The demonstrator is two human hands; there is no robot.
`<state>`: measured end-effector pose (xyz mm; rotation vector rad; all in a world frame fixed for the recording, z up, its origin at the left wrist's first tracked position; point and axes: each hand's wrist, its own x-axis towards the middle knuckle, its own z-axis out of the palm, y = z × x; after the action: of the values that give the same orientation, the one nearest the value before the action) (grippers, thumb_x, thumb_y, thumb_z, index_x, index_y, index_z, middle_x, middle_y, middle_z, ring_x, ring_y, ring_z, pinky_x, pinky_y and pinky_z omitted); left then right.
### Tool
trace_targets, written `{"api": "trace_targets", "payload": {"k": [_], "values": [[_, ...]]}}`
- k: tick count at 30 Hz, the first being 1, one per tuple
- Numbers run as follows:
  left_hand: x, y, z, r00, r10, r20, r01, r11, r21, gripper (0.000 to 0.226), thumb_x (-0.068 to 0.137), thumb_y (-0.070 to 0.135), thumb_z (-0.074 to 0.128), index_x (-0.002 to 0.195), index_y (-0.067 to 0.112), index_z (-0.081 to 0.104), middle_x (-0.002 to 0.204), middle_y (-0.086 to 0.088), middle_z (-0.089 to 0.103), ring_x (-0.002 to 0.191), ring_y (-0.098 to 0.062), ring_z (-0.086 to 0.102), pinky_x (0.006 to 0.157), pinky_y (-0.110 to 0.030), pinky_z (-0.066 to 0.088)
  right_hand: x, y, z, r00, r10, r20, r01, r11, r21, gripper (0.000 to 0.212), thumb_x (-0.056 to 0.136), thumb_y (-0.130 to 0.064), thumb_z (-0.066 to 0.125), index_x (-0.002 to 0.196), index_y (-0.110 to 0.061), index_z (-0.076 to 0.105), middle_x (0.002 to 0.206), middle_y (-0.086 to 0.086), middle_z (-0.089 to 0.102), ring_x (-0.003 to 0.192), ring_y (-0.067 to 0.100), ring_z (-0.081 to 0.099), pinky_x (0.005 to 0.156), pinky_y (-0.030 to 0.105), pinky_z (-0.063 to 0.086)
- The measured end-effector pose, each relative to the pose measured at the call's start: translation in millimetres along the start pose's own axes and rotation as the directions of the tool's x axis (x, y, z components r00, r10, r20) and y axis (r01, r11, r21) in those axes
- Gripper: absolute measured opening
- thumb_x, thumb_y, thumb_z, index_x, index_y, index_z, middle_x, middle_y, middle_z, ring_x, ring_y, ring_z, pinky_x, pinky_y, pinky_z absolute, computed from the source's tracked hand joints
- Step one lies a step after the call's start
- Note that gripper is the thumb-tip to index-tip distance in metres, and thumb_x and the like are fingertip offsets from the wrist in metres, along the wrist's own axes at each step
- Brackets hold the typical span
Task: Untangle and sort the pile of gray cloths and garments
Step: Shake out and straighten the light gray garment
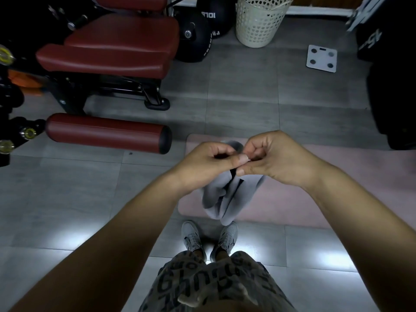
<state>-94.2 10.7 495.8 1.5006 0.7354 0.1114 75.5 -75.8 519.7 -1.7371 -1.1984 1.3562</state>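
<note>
While a red padded bench (108,55) stands at the left, the left hand (202,161) pinches the top edge of a gray garment (227,194) with curled fingers. The garment hangs above a pink mat (315,194), and the right hand (276,158), just beside, pinches the same edge.

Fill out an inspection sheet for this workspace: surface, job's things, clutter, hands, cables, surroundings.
Surface: gray tiled floor, pink mat lying on it.
Job's things: one gray garment with black trim, hanging bunched from both hands above the mat.
Clutter: white scale on the floor.
Hands: left hand and right hand pinch the garment's top, close together.
Cables: nothing seen.
Surroundings: red padded bench, black weight plates, white perforated basket.
</note>
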Motion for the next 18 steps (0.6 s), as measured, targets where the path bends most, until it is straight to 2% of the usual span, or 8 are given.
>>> {"api": "trace_targets", "payload": {"k": [2,4,9,13,15,18], "values": [[1.1,0.0,1.3,1.0,-0.001,-0.02,0.002,1.0,0.026,0.021,0.092,0.029,0.07,0.084,0.01,0.072,0.08,0.001,0.068,0.079,-0.004,0.06,0.078,-0.02,0.046,-2.3,0.5,1.1,1.0,-0.004,-0.008,0.004,1.0,0.021,0.019,0.07,-0.003,0.088,0.079,-0.004,0.071,0.074,0.012,0.075,0.064,0.009,0.067,0.062,0.014,0.052],[2.5,0.0,1.2,0.999,-0.005,-0.052,0.007,0.999,0.041,0.018,0.091,0.028,0.071,0.08,0.013,0.072,0.08,-0.002,0.068,0.078,-0.006,0.059,0.079,-0.024,0.046,-3.4,1.6,3.1,0.999,-0.001,-0.034,0.002,1.0,0.028,0.02,0.07,-0.005,0.088,0.078,-0.004,0.07,0.07,0.013,0.073,0.059,0.009,0.063,0.056,0.013,0.047],[1.0,5.4,1.2,0.999,0.019,-0.05,-0.021,0.999,-0.041,0.016,0.095,0.015,0.066,0.08,0.009,0.068,0.078,-0.002,0.065,0.076,-0.007,0.059,0.076,-0.019,0.047,-7.6,3.4,6.4,0.998,0.022,-0.062,-0.017,0.996,0.087,0.024,0.077,-0.005,0.083,0.069,-0.005,0.06,0.046,-0.015,0.054,0.042,-0.004,0.044,0.046,0.007,0.033],[-4.5,-0.1,-25.0,0.986,0.017,-0.169,-0.054,0.975,-0.217,0.016,0.095,0.012,0.064,0.079,0.009,0.063,0.072,-0.004,0.061,0.067,-0.012,0.055,0.065,-0.021,0.044,-12.2,9.1,-2.1,0.995,0.093,-0.027,-0.094,0.995,-0.038,0.044,0.084,-0.024,0.08,0.057,-0.017,0.046,0.045,-0.016,0.038,0.043,0.001,0.031,0.044,0.013,0.026],[-7.0,-5.5,-42.4,0.963,0.014,-0.267,-0.075,0.973,-0.219,0.017,0.089,0.022,0.066,0.078,0.008,0.063,0.077,-0.014,0.056,0.072,-0.022,0.049,0.068,-0.03,0.039,-13.7,18.8,-10.3,0.99,0.117,-0.073,-0.126,0.984,-0.129,0.048,0.088,-0.037,0.074,0.058,-0.014,0.046,0.05,-0.013,0.034,0.048,0.005,0.03,0.046,0.017,0.025],[-7.0,-14.9,-57.1,0.94,-0.034,-0.341,-0.009,0.992,-0.124,0.03,0.083,0.028,0.065,0.08,-0.001,0.06,0.079,-0.005,0.06,0.079,-0.015,0.052,0.074,-0.03,0.038,-13.7,29.7,-17.6,0.986,0.116,-0.122,-0.139,0.971,-0.197,0.045,0.095,-0.04,0.065,0.066,-0.006,0.056,0.055,-0.007,0.038,0.052,0.008,0.034,0.05,0.021,0.03]]}}
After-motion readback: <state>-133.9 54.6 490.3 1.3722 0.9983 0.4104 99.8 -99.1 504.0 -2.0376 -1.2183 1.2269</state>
